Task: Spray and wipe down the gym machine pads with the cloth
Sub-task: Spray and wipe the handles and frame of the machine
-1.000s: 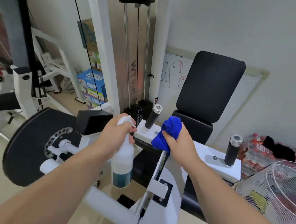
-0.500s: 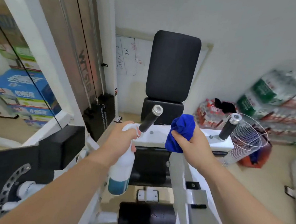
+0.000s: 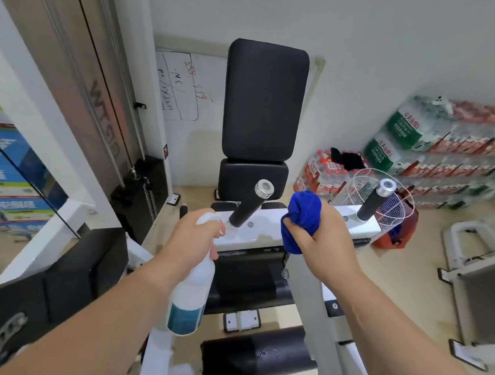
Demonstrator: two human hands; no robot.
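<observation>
Left hand (image 3: 191,240) grips white spray bottle (image 3: 190,297); right hand (image 3: 320,245) clutches bunched blue cloth (image 3: 301,217) before black pads (image 3: 264,100).

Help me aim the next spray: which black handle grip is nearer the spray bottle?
The grip beside the spray bottle's nozzle, left of the blue cloth; the other grip stands right of it, by the wire basket.

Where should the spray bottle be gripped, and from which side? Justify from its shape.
Grip the spray bottle at its neck, just under the white spray head, from the near side, as the left hand does. It hangs upright, wider body below, head facing the back pad, so a finger should reach the trigger.
</observation>
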